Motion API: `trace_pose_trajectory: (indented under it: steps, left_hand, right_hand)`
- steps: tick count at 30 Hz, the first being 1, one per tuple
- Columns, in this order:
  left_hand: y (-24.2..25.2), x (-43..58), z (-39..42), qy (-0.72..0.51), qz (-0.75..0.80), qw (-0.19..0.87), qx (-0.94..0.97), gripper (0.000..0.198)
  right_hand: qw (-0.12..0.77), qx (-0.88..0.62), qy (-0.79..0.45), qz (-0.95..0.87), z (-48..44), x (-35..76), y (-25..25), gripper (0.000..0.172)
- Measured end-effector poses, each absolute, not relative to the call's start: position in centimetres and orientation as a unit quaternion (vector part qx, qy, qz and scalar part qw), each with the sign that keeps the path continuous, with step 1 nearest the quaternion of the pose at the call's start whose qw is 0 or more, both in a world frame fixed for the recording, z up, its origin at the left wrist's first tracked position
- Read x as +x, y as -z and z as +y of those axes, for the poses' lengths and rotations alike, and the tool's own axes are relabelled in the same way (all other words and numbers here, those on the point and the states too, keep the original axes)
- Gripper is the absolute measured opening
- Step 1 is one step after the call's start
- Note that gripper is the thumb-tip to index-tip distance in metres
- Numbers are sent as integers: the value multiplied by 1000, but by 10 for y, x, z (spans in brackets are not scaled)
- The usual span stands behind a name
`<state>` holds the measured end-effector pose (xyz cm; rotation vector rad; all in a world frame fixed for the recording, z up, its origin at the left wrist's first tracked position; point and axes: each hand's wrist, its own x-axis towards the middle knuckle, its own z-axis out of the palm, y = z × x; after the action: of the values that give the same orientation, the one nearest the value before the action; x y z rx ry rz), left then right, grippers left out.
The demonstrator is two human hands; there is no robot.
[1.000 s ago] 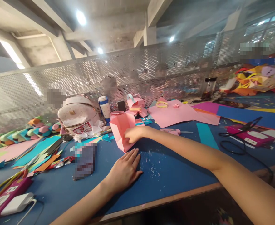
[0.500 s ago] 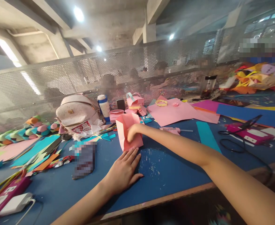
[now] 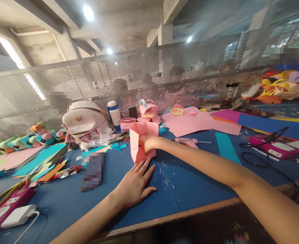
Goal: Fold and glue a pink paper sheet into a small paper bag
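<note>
A pink folded paper box lies on the blue table, its opening facing me. My right hand reaches into that opening; its fingers are hidden inside the paper. Flat on the table, my left hand has its fingers spread, with the fingertips at the box's near lower edge. A pink glue gun lies to the right of the box, behind my right forearm. Small pale scraps are scattered on the table beside my left hand.
Behind the box stand a backpack, a bottle and small pink paper bags. Coloured sheets lie on both sides. Power strips sit at left and right. People show behind the mesh screen.
My right hand has shifted slightly within the pink paper box, and the box's opening is turned a little. My left hand keeps its flat pose. The whole view has shifted slightly.
</note>
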<state>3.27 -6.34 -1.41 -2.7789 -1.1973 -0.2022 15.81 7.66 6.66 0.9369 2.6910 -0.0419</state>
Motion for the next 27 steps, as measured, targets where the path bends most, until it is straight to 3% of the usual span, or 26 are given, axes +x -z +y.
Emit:
trace_pose_trajectory:
  steps: [8, 13, 17, 23, 27]
  left_hand:
    - [16, 31, -64, 70, -389, 43, -917, 70]
    - [15, 31, -64, 74, -401, 33, -912, 70]
    - [14, 31, -63, 63, -409, 18, -910, 71]
    - [16, 31, -62, 81, -409, 31, -908, 71]
    - [16, 31, -61, 83, -409, 35, -908, 72]
  right_hand:
    - [131, 319, -7, 939, 67, 163, -70, 46]
    - [125, 296, -23, 947, 67, 164, -58, 32]
    - [58, 292, -57, 953, 55, 169, -53, 25]
    - [-73, 308, -126, 940, 32, 181, -55, 28]
    - [-76, 296, -138, 942, 28, 193, -44, 24]
